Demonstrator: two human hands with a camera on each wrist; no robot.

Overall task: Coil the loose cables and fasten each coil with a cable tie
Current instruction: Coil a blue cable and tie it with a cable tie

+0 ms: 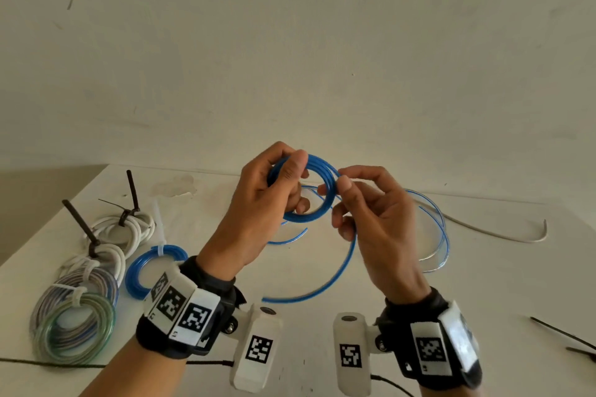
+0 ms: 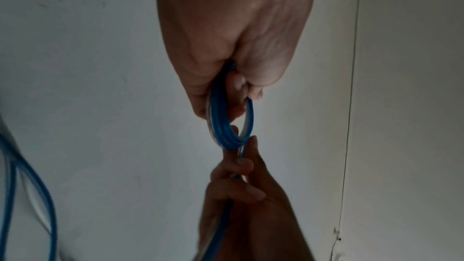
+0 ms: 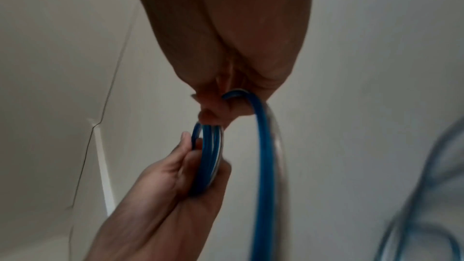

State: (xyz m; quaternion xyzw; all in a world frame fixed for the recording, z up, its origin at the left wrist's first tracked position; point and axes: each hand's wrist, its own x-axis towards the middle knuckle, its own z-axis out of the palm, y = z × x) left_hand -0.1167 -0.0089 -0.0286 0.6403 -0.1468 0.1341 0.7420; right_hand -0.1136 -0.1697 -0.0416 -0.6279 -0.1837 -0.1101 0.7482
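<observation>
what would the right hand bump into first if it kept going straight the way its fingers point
Most likely the blue coil that the left hand grips: the right hand points leftward at it, fingertips already at its rim, and beyond it come the left hand's fingers. Depth is unclear.

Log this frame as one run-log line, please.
step: coiling | left hand: grips blue coil | right hand: pinches and feeds blue cable | tied coils: on table, left | tie: not yet on

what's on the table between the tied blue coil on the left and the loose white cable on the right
In the head view, loose blue cable loops across the table between the tied blue coil and white cable.
</observation>
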